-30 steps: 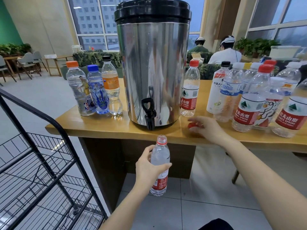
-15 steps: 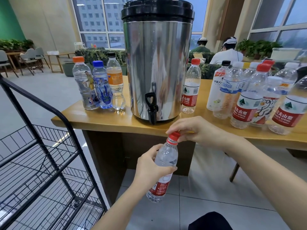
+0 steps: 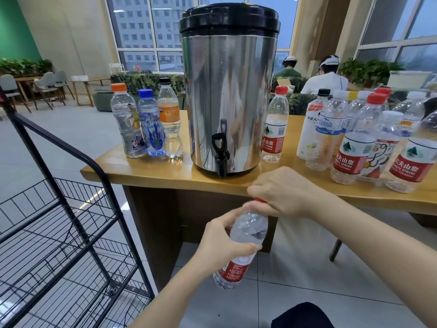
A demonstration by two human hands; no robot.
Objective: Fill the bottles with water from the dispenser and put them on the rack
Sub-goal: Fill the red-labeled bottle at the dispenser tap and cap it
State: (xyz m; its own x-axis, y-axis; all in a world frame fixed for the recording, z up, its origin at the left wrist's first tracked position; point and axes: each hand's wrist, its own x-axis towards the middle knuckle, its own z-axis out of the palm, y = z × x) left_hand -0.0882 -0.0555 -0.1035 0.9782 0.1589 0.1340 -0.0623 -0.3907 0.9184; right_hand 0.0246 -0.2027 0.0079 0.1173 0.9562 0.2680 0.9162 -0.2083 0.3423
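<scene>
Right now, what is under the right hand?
A sliver of red cap shows under the right hand, atop the bottle that the left hand holds. The rest of the cap is covered.

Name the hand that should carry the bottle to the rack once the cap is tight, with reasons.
Left. The left hand grips the bottle round its body, and the rack stands on that side. The right hand only curls over the red cap, farther from the rack.

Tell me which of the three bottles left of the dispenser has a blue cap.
The middle bottle, with the blue label. The left bottle has an orange cap; the right bottle has a black cap and orange label.
</scene>
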